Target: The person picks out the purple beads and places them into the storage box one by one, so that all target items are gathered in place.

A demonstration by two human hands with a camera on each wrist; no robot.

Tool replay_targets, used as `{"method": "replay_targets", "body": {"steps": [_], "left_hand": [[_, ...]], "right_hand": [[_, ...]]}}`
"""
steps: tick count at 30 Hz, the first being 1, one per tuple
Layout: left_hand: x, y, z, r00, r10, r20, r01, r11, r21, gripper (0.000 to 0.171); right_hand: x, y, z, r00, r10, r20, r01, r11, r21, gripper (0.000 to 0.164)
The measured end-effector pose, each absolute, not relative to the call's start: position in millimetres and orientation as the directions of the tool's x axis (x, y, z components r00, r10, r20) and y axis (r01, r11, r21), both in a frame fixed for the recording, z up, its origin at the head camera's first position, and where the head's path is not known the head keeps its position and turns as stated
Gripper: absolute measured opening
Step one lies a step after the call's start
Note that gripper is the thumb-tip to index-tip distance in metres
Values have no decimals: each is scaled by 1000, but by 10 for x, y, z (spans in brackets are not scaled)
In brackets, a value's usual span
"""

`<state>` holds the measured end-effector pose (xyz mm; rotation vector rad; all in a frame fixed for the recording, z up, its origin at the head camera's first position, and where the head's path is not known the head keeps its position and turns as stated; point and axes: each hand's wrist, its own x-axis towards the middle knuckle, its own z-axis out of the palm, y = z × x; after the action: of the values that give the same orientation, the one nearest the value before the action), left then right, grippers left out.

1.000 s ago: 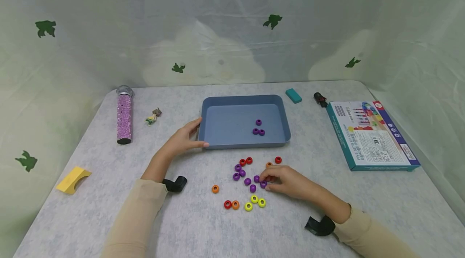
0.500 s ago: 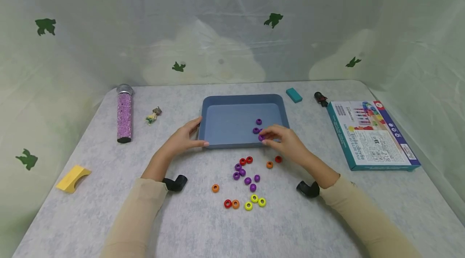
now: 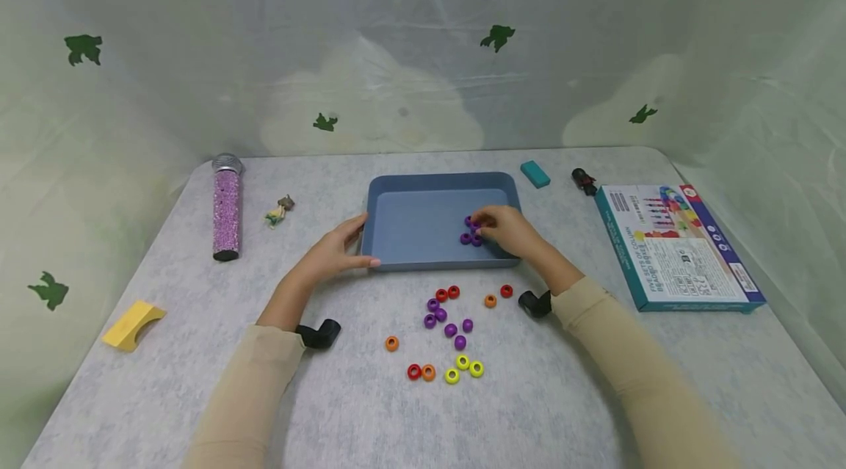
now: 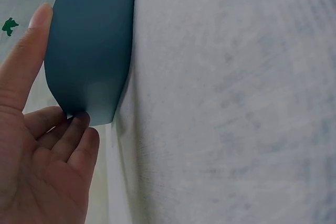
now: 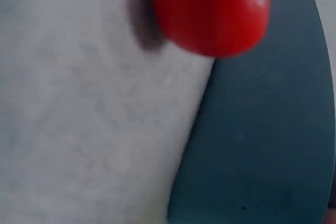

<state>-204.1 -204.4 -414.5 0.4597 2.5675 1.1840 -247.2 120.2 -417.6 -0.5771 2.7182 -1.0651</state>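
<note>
A shallow blue-grey tray (image 3: 423, 265) lies on the table. My left hand (image 3: 333, 249) holds its near left corner, thumb at the front edge and fingers at the left side. In the left wrist view the thumb lies along the rim and the bent fingers touch the tray's end. My right hand (image 3: 507, 230) is over the tray's right part, pinching a purple bead (image 3: 476, 227) between thumb and fingers. Close by, other purple beads (image 3: 465, 238) lie on the tray floor. Fingertips partly cover this cluster.
Loose purple (image 3: 451, 330), red (image 3: 414, 371), orange (image 3: 392, 343) and yellow beads (image 3: 452, 376) lie before the tray. A glittery microphone (image 3: 227, 212), a small figurine (image 3: 277, 212) and a yellow arch block (image 3: 134, 325) are left. A teal block (image 3: 534, 174), dark figure (image 3: 583, 180) and box (image 3: 681, 249) are right.
My right hand has picked up a purple bead from the table and carried it forward into the tray, beside the purple beads there. The left hand stays at the tray's corner.
</note>
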Motion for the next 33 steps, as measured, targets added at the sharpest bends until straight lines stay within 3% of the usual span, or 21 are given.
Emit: {"method": "replay_targets", "body": {"steps": [10, 14, 19, 22, 27, 33], "left_hand": [[-2020, -2042, -4131, -911, 393, -121, 163, 614, 773, 96], [-2028, -2040, -4134, -910, 399, -113, 174, 615, 769, 97], [-2034, -2035, -4135, -911, 396, -117, 166, 612, 773, 97], [-2033, -2032, -4131, -911, 395, -121, 162, 611, 775, 97], [-2036, -2030, -4128, -908, 399, -125, 161, 609, 776, 96], [-2039, -2035, -4134, -910, 392, -131, 154, 616, 773, 96]], "right_hand": [[-2449, 1169, -4139, -896, -443, -28, -325, 696, -641, 25], [-2310, 1208, -4062, -872, -484, 68, -396, 619, -678, 32], [-1954, 1241, -3913, -791, -562, 243, -547, 470, -693, 36], [-1708, 1256, -3888, -749, -601, 279, -584, 399, -707, 36], [-1368, 1264, -4009, -713, -669, 211, -554, 353, -754, 36], [-1160, 1249, -4221, -719, -692, 66, -473, 418, -775, 32]]}}
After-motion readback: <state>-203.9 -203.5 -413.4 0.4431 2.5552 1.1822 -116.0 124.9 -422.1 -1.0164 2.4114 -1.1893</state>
